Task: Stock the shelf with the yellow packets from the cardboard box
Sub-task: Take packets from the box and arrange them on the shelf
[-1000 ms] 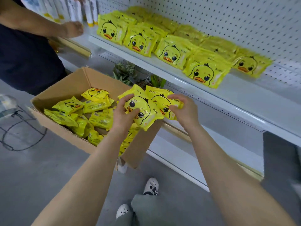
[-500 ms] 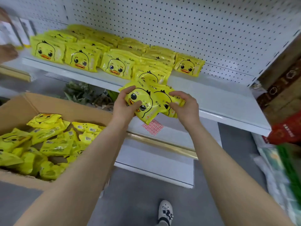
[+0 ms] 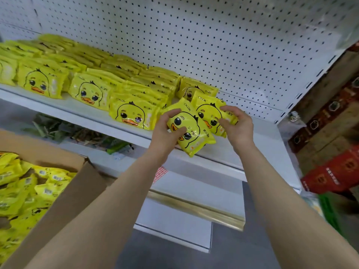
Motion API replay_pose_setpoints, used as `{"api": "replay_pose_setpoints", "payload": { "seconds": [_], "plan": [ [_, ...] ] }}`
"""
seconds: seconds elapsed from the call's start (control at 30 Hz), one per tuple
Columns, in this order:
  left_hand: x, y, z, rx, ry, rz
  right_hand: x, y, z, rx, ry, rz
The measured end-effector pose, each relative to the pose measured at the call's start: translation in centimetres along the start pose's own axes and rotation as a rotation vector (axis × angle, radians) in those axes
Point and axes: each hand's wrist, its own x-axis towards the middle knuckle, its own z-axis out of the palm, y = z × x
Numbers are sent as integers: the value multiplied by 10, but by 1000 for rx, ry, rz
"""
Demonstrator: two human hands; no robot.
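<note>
2 glossy yellow packets, cartoon duck faces, at the shelf [image 3: 262, 136] front edge. Left hand [image 3: 165, 131] grips tilted packet [image 3: 191, 133]; right hand [image 3: 236, 125] grips second packet [image 3: 208, 113]. More fill the cardboard box [image 3: 77, 191].

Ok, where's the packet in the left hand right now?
In the head view, the packet sits centre frame in the left hand, tilted over the shelf's front edge, overlapping the right hand's packet.
</note>
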Motion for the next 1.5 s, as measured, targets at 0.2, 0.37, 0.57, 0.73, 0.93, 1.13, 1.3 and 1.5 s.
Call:
{"api": "replay_pose_setpoints", "payload": {
  "seconds": [0.2,0.37,0.57,0.73,0.93,1.13,1.3,1.5],
  "plan": [
    [40,-22,34,11,91,-28,68,34,14,-56,-123,-35],
    [69,-40,40,28,154,-67,117,40,44,-124,-231,-45],
    [89,-49,41,52,199,-80,158,49,73,-204,-279,-65],
    [97,-51,43,61,213,-77,174,71,78,-374,-263,-176],
    [108,-48,61,50,233,-67,151,56,63,-252,-190,-299],
    [123,-45,83,25,261,-7,121,62,43,5,-525,196],
    [133,-47,89,33,151,-87,133,75,43,-30,-454,100],
    [139,-45,84,179,196,-119,146,62,58,-203,-377,-112]
  ]
}}
